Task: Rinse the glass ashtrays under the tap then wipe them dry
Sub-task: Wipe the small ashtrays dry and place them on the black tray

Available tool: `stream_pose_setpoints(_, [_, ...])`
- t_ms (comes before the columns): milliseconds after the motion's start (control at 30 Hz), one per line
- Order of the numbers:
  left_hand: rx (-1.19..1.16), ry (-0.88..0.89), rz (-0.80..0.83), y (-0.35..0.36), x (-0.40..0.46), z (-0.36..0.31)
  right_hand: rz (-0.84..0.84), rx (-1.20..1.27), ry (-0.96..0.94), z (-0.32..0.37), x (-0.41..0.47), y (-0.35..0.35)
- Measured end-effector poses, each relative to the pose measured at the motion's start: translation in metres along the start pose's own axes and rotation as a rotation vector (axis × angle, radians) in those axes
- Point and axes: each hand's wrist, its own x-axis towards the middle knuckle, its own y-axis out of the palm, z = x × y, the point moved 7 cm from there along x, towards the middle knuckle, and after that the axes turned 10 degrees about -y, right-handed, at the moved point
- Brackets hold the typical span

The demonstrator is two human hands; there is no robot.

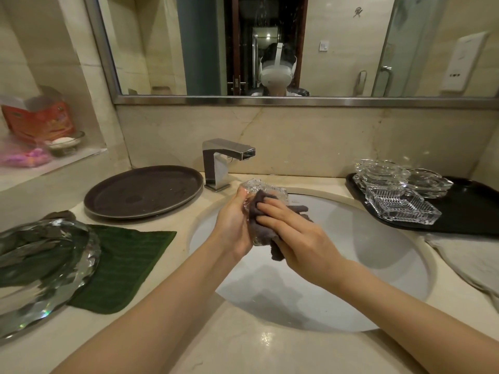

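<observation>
Over the white sink (pixel 378 265), my left hand (pixel 233 225) grips a glass ashtray (pixel 266 188) tilted on edge. My right hand (pixel 294 233) presses a dark grey cloth (pixel 260 214) against the ashtray, fingers spread over the cloth. The chrome tap (pixel 224 163) stands behind the hands and no water is seen running. Several glass ashtrays (pixel 399 187) are stacked on a black tray (pixel 469 211) at the right. A large glass ashtray (pixel 46 268) lies on a green cloth (pixel 127 263) at the left.
A round dark tray (pixel 143 193) sits left of the tap. A beige cloth (pixel 469 263) lies on the counter at the right. A wall niche at the left holds a red box (pixel 37 120) and a soap dish (pixel 64 143). A mirror hangs above.
</observation>
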Motion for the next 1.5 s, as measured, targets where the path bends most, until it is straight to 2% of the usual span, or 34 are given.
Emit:
stream_pose_setpoints(33, [-0.025,0.016,0.012,0.0,0.0,-0.002,-0.002,0.024,0.04,-0.007,-0.001,0.0])
stream_pose_setpoints(167, [-0.044,0.052,0.062,0.008,-0.006,-0.006,-0.053,0.092,0.429,-0.053,-0.017,-0.007])
stream_pose_setpoints(200, [-0.039,0.05,0.069,0.011,-0.007,-0.006,-0.064,0.112,0.472,-0.053,-0.02,-0.005])
stream_pose_setpoints(333, [-0.045,0.037,0.06,0.006,-0.005,-0.003,-0.019,0.135,0.314,-0.018,0.002,0.007])
stream_pose_setpoints(433, [-0.009,0.018,0.059,0.007,-0.006,0.003,-0.023,0.047,0.232,-0.01,0.018,0.006])
stream_pose_setpoints(533, [-0.103,0.007,0.108,0.013,-0.005,0.003,-0.009,0.038,0.321,-0.028,0.01,0.007])
stream_pose_setpoints(600, [-0.099,0.014,0.082,0.01,-0.004,-0.001,-0.014,0.071,0.466,-0.049,-0.005,0.004])
stream_pose_setpoints(733, [-0.047,0.071,0.043,0.003,-0.003,-0.008,-0.15,0.449,0.884,-0.071,-0.031,0.003])
stream_pose_setpoints(833, [-0.081,0.087,0.091,0.004,-0.003,-0.011,-0.3,0.904,1.165,-0.067,-0.038,0.02])
stream_pose_setpoints(933, [-0.048,0.124,0.094,0.005,-0.006,-0.013,-0.343,1.124,1.263,-0.063,-0.035,0.023])
stream_pose_setpoints(1033, [0.161,0.184,-0.089,-0.004,-0.008,-0.015,-0.299,1.216,1.295,-0.06,-0.033,0.021])
stream_pose_setpoints(1100, [0.292,0.17,-0.219,-0.011,-0.006,-0.015,-0.246,1.208,1.289,-0.058,-0.031,0.02])
stream_pose_setpoints(1167, [0.377,0.153,-0.275,-0.013,-0.007,-0.015,-0.234,1.193,1.248,-0.057,-0.025,0.019])
stream_pose_setpoints(1233, [0.398,0.138,-0.27,-0.011,-0.007,-0.013,-0.256,1.156,1.219,-0.058,-0.02,0.017])
stream_pose_setpoints(1333, [0.358,0.141,-0.264,-0.006,-0.009,-0.007,-0.29,1.017,1.286,-0.065,-0.023,0.015])
stream_pose_setpoints(1500, [0.239,0.153,-0.1,0.007,-0.005,-0.002,-0.438,0.908,1.355,-0.081,-0.037,0.005])
